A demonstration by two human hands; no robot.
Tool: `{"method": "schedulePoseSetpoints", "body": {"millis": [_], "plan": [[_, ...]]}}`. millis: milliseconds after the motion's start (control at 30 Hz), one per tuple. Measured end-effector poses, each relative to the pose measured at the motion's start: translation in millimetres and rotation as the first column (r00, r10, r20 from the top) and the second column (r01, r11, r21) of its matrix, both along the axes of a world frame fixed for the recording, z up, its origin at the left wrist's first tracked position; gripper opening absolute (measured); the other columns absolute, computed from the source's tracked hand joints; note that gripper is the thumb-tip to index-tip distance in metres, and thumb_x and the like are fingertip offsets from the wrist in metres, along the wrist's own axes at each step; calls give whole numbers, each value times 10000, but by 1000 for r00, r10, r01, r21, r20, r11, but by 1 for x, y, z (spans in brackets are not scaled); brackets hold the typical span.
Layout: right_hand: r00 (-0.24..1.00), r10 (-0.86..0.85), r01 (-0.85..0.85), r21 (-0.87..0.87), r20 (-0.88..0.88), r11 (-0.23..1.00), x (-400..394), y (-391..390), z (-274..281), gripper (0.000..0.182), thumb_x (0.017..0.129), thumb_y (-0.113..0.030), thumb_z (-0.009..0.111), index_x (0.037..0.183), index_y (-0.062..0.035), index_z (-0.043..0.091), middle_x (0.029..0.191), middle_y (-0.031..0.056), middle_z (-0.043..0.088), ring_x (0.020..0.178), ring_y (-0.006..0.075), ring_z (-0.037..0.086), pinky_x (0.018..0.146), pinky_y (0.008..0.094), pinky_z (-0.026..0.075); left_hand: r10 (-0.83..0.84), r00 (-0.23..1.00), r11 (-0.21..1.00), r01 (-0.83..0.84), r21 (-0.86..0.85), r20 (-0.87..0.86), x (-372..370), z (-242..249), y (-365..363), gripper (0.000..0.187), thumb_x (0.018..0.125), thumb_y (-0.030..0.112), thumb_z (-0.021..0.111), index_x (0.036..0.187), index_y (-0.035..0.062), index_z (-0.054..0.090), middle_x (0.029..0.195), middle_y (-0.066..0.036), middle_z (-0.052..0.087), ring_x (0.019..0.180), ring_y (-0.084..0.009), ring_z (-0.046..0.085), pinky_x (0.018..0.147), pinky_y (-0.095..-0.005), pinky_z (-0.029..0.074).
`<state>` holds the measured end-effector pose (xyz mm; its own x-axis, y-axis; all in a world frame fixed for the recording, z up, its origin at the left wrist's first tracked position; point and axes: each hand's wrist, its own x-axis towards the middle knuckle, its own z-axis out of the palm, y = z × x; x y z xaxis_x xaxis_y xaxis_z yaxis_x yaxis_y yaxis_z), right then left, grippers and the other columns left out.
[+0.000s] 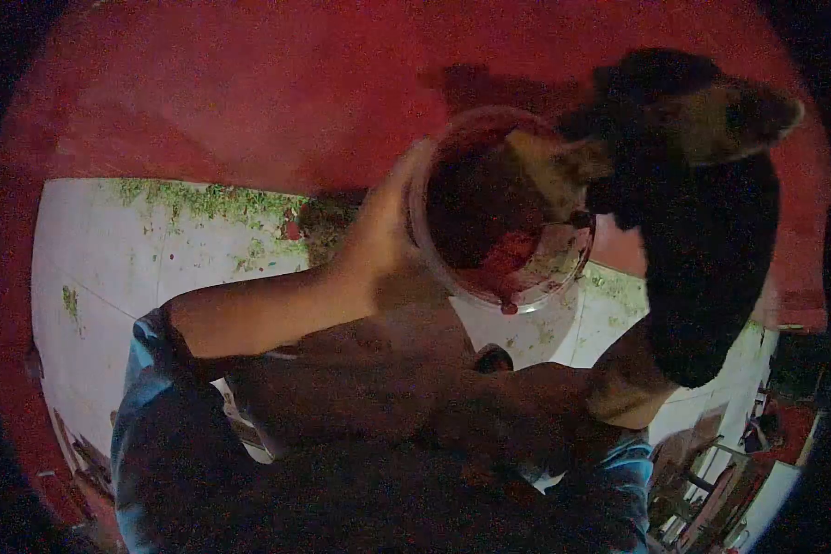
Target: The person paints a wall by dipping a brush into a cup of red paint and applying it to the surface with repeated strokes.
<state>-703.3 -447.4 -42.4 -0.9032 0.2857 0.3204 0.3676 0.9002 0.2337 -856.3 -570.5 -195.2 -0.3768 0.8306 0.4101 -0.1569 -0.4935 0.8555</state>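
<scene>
In the head view, my left hand (395,235) is wrapped around the side of a clear round plastic tub (425,245). The tub is tilted, so its mouth faces me. Dark red liquid that looks like paint (485,208) lies inside, with smears and a drip on the lower rim. Black cloth covers my right forearm and most of my right hand (674,120), at the tub's right rim. From there a tan shape (559,171) reaches into the tub's mouth; too dim to tell a brush from fingers. The right fingers look closed, but their hold is mostly hidden.
A red wall (295,83) rises ahead, with darker patches. Below it runs a pale tiled floor (97,231) scattered with green bits and red spots. My legs (369,379) are folded beneath the tub. Metal-framed objects (711,480) stand at the lower right.
</scene>
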Motion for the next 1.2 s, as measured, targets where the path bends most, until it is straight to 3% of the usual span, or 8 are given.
{"method": "schedulePoseSetpoints", "body": {"millis": [233,333,400,633,800,1033,1100,1200], "plan": [[926,-137,113,-87,-351,990,2,10,14,473,664,26,575,1131,-42,534,886,94,618,686,180,590,616,282,464,88,955,996,-85,25,-282,-15,20,0,1007,483,129,837,1307,29,266,1292,-112,372,1190,-207,364,1013,-354,281],[973,61,-5,244,-222,970,5,19,15,539,652,48,541,1184,-27,490,957,121,603,739,181,592,656,289,469,115,948,993,-108,39,-298,-17,22,-2,1028,461,111,843,1311,43,270,1274,-109,392,1186,-218,368,1006,-363,295],[884,-55,14,-91,-465,996,0,20,4,522,659,46,521,1177,-12,490,1021,141,582,849,196,586,743,291,457,133,943,991,-121,57,-304,-18,22,0,1035,453,105,845,1312,48,271,1267,-108,398,1185,-222,370,1003,-366,299],[874,-1,40,69,-485,997,-2,26,-4,453,720,8,504,1172,-1,486,1069,142,568,993,217,546,846,288,416,94,987,984,-73,161,-130,-14,36,1,1063,424,102,865,1305,34,273,1276,-117,388,1170,-231,388,987,-384,326],[752,-153,-140,-382,-641,913,-4,25,-10,394,785,-93,507,1164,14,487,1048,138,576,973,212,549,831,292,417,185,954,978,-155,140,-235,-18,44,-4,1067,429,102,864,1309,32,265,1286,-118,380,1181,-233,380,992,-384,317],[780,-122,-40,-244,-614,969,-9,18,-8,337,830,-110,492,1141,20,488,1032,131,573,932,194,547,805,283,423,215,940,974,-186,133,-264,-20,55,-11,1090,444,103,861,1325,28,223,1301,-126,360,1179,-230,385,996,-378,312],[623,-344,-549,-706,-702,446,-11,21,-8,306,862,-97,467,1144,20,472,1016,139,569,871,192,553,746,262,442,215,940,971,-176,163,-266,-21,57,-12,1092,447,102,860,1327,28,218,1303,-127,358,1178,-230,387,996,-377,313],[476,-656,-761,-648,-585,25,-16,10,8,284,884,-78,454,1149,23,458,1012,140,562,833,169,543,689,237,448,173,953,980,-140,145,-250,-22,60,-12,1028,469,125,853,1304,34,261,1280,-114,386,1153,-223,410,982,-370,334]]}}
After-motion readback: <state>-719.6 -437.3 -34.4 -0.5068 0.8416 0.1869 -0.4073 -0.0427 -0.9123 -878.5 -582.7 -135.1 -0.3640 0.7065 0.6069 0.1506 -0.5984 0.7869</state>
